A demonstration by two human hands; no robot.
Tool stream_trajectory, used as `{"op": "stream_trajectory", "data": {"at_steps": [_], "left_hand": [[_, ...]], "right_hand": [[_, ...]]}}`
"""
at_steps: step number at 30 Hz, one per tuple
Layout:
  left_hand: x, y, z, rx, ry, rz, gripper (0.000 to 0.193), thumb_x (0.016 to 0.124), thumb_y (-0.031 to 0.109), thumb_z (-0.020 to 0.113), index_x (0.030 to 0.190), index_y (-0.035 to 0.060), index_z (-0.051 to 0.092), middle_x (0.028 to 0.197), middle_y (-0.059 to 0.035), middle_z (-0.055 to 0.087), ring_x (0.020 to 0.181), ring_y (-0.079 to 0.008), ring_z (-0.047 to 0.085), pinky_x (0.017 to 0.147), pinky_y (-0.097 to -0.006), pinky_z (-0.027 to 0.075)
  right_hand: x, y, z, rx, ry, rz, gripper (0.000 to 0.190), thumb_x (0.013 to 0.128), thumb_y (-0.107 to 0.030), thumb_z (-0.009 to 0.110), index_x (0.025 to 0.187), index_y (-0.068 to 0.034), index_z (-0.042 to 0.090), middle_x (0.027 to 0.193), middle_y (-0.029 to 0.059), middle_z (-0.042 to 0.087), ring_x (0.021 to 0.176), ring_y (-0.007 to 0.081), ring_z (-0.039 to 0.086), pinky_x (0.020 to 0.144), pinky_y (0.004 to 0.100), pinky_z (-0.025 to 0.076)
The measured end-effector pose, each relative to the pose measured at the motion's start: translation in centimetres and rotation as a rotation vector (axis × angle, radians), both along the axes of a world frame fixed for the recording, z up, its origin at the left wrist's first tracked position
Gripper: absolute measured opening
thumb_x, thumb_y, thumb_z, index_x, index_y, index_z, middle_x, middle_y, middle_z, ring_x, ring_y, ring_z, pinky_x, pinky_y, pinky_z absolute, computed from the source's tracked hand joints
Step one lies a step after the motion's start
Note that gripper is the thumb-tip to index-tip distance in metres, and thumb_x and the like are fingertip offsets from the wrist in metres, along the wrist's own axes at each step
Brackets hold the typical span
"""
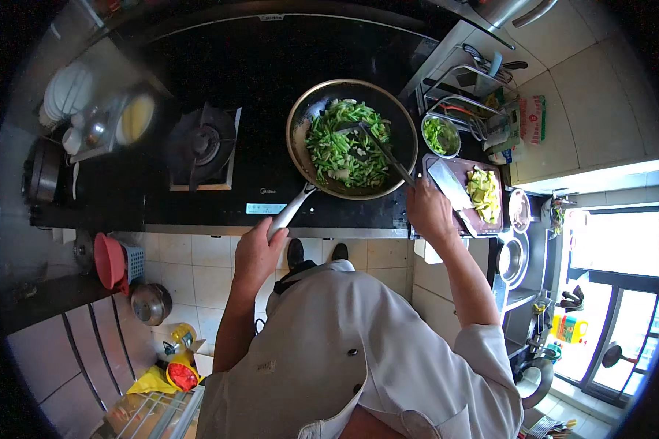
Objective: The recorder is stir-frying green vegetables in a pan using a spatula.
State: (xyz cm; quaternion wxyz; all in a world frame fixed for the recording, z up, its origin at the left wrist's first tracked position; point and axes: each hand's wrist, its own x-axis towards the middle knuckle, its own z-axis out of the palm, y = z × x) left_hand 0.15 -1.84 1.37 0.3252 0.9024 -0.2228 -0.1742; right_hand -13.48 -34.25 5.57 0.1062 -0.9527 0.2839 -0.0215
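My left hand grips the pale metal handle of a frying pan that sits over the right side of the black cooktop. Chopped green vegetables, mixed with a few paler pieces, cover much of the pan's base. In my right hand is the handle of a dark spatula, whose blade rests among the vegetables. Just right of that hand, a cleaver lies on a brown cutting board beside a pile of pale yellow-green slices.
A metal bowl with cut greens stands close to the pan's right rim, before a knife rack. At left are a bare burner and a tray of dishes. A sink basin lies right of the board.
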Motion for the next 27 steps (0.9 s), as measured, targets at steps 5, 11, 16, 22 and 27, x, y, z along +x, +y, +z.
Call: {"op": "stream_trajectory", "data": {"at_steps": [5, 11, 16, 22, 27], "left_hand": [[0.2, -0.4, 0.5, 0.062, 0.105, 0.004, 0.04, 0.092, 0.035, 0.064, 0.115, 0.0024, 0.061, 0.095, -0.0232, 0.07, 0.088, -0.0439, 0.066, 0.075, -0.0503, 0.052], [0.3, 0.0, -0.1, 0.075, 0.076, -0.005, 0.034, 0.093, 0.031, 0.066, 0.108, 0.0015, 0.061, 0.087, -0.0208, 0.068, 0.08, -0.0373, 0.069, 0.068, -0.0443, 0.052], [0.2, 0.1, 0.2, 0.034, 0.066, -0.025, 0.034, 0.093, 0.031, 0.066, 0.11, 0.002, 0.06, 0.089, -0.0214, 0.069, 0.082, -0.0388, 0.069, 0.069, -0.0457, 0.052], [0.4, 0.3, -0.2, 0.023, 0.078, -0.035, 0.035, 0.093, 0.03, 0.066, 0.112, 0.0015, 0.06, 0.089, -0.0215, 0.069, 0.082, -0.0382, 0.069, 0.07, -0.0459, 0.052], [0.6, -0.3, 0.4, 0.029, 0.125, -0.04, 0.037, 0.092, 0.034, 0.067, 0.111, 0.0028, 0.06, 0.091, -0.0241, 0.069, 0.084, -0.0441, 0.067, 0.073, -0.0513, 0.052]], "right_hand": [[1.7, -2.0, 0.8, 0.017, -0.019, -0.019, 0.026, 0.1, -0.026, 0.049, 0.099, -0.001, 0.05, 0.074, 0.0281, 0.065, 0.071, 0.0492, 0.064, 0.065, 0.058, 0.049], [-0.6, -2.8, -0.5, 0.017, 0.088, -0.108, 0.028, 0.101, -0.029, 0.044, 0.098, -0.001, 0.05, 0.078, 0.0294, 0.066, 0.075, 0.0504, 0.065, 0.071, 0.0588, 0.05], [-4.9, 2.4, 1.2, 0.267, 0.065, -0.086, 0.027, 0.098, -0.023, 0.05, 0.093, 0.002, 0.056, 0.077, 0.0302, 0.063, 0.077, 0.0496, 0.063, 0.067, 0.0569, 0.047], [-2.2, 0.5, -0.8, 0.309, -0.138, -0.102, 0.025, 0.097, -0.022, 0.052, 0.096, 0.003, 0.057, 0.076, 0.0274, 0.061, 0.078, 0.0464, 0.062, 0.062, 0.0512, 0.048], [2.3, -4.2, -6.3, 0.181, -0.142, -0.096, 0.024, 0.093, -0.018, 0.054, 0.105, 0.003, 0.06, 0.087, 0.0295, 0.066, 0.088, 0.0484, 0.064, 0.071, 0.0521, 0.052]]}}
